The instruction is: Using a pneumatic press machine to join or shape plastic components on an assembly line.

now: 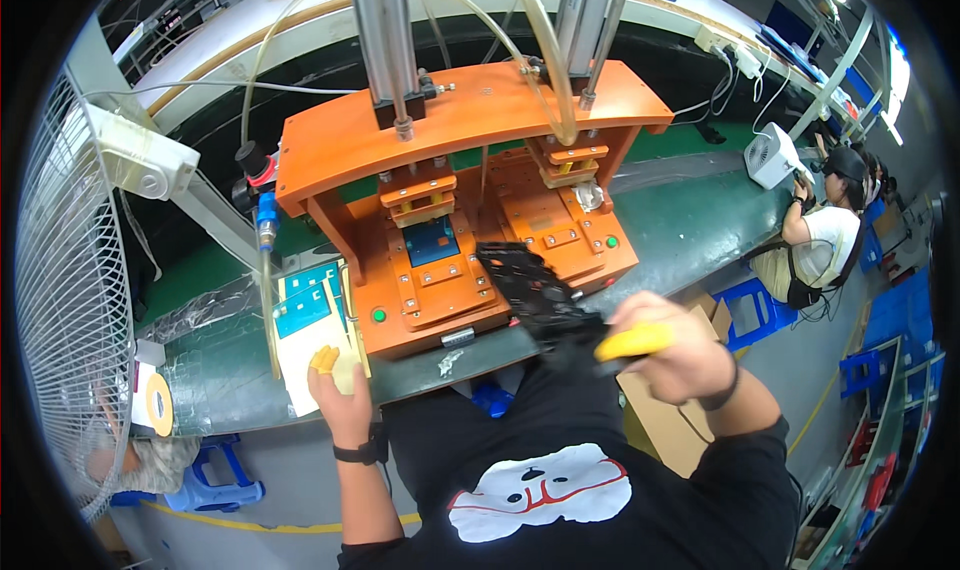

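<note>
Right hand (672, 355), at 4 o'clock from frame centre: closed in a fist grip, yellow finger cots (633, 342) on the fingertips, clamped on the near end of a black moulded plastic tray (530, 288). The tray sticks out toward 11 o'clock from the hand, and its far end overlaps the front of the orange two-station press fixture (470, 210). Whether it rests on the fixture base or hangs just above it, I cannot tell.

Left hand (343, 385), at 7 o'clock: fingers lightly curled and also in yellow cots, pressing down on a pale cream sheet (305, 355) that carries teal rectangular pieces (305, 305), on the green bench mat (700, 220). It looks like a pinch or a flat press; whether a piece is actually held, cannot tell.

Farther out: the left nest holds a dark blue square part (432, 242) under its pusher. The right nest (565, 215) looks partly covered by the tray end. Green round buttons (379, 316) sit on the fixture's front edge.

My read on doing this well:
- Keep the tray level, since a one-handed end grip invites sag and spill.
- Keep the tray clear of the pushers and both buttons.
- Lift teal pieces by the edges, cots only.
- Get both hands out of the press zone before any cycle.

Beyond the fixture, at 2 o'clock: a co-worker (825, 230) seated at the same bench, with a small white fan (772, 155) close by.
</note>
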The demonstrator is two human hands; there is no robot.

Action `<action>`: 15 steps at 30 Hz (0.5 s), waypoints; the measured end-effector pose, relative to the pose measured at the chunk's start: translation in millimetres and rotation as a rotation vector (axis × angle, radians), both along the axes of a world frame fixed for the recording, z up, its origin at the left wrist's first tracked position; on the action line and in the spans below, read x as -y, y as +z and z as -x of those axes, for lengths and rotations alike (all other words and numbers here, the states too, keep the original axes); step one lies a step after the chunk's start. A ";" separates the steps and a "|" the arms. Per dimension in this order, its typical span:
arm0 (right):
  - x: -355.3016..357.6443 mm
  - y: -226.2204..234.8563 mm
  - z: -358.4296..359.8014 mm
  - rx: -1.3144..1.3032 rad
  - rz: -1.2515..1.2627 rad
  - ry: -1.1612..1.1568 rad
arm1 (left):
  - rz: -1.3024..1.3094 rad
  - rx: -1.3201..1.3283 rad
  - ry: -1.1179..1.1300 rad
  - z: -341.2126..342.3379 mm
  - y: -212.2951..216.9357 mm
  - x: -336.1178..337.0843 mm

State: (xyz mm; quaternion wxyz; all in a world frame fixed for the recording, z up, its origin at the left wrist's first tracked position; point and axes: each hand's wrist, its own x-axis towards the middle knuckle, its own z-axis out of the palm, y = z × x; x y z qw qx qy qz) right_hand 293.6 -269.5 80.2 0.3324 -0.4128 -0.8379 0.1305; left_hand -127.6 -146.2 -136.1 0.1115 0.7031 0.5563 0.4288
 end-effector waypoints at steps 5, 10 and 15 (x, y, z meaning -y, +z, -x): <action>-77.5 -44.1 62.4 0.159 -0.291 0.158 | 0.058 -0.333 -0.030 28.5 -16.2 15.6; -132.2 -63.7 87.4 0.268 -0.340 0.102 | 0.081 -0.262 -0.054 45.0 -11.9 8.6; -150.7 -68.0 94.7 0.285 -0.243 0.004 | 0.256 0.104 0.119 45.1 5.6 2.9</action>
